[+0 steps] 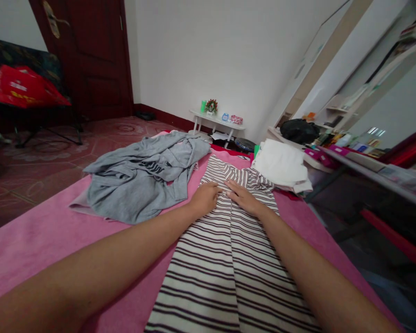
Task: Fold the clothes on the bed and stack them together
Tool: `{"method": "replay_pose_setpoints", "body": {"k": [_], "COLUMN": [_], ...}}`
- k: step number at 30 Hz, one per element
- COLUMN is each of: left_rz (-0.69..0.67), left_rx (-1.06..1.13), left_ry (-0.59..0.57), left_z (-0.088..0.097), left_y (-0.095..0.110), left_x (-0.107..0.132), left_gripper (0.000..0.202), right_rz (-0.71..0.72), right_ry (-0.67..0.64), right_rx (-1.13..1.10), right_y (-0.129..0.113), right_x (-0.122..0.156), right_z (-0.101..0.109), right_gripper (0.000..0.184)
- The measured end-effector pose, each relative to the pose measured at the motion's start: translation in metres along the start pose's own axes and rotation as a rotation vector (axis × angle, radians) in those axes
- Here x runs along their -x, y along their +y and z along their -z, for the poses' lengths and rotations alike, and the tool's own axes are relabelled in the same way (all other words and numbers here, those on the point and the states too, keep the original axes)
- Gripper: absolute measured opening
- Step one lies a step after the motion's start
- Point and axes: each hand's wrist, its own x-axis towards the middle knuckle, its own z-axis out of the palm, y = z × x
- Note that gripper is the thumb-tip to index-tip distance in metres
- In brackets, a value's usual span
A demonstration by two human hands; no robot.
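Off-white fabric with dark paired stripes is spreading through the centre and lower centre of the frame: a striped garment (206, 273) is lying on a pink cover (125, 254). Its long axis is running away from the person, from the bottom edge up towards the middle of the picture, and both hands are resting over its far part, so most of its length is lying between the forearms, on the near side of the hands. Neither hand is being clearly nearer; they are sitting side by side, just apart, one on each side of the garment's middle line. The left hand (205, 198) is curling its fingers in at the left edge of the cloth; whether it is pinching any fabric, I cannot tell. The right hand (244, 198) is lying palm down with its fingers spread, holding nothing.

The near part of the garment is looking fairly flat, with a straight line dividing it lengthwise, while the far end is bunching into folds. A grey sweatshirt (138, 185) is lying crumpled at left of centre, and folded white cloth (280, 162) is sitting at right of centre.
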Motion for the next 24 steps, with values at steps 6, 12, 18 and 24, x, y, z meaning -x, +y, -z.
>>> {"method": "replay_pose_setpoints", "body": {"k": [6, 12, 18, 24], "left_rz": [-0.019, -0.024, -0.033, -0.067], "left_rx": [0.010, 0.002, 0.003, -0.091], "left_ry": [0.002, 0.012, 0.004, -0.082], "left_z": [0.000, 0.000, 0.000, 0.005], "left_y": [0.002, 0.004, 0.005, 0.008], "left_x": [-0.001, -0.001, -0.002, 0.003], "left_gripper": [0.035, 0.034, 0.035, 0.044], "right_rz": [-0.237, -0.750, -0.712, -0.747], "right_ry": [0.809, 0.955, 0.698, 1.105], "right_rx": [-0.198, -0.637, -0.800, -0.607], "right_y": [0.046, 0.083, 0.059, 0.047], "right_x": [0.049, 0.050, 0.020, -0.011], "right_z": [0.031, 0.055, 0.050, 0.058], "right_gripper": [0.026, 0.010, 0.018, 0.023]}}
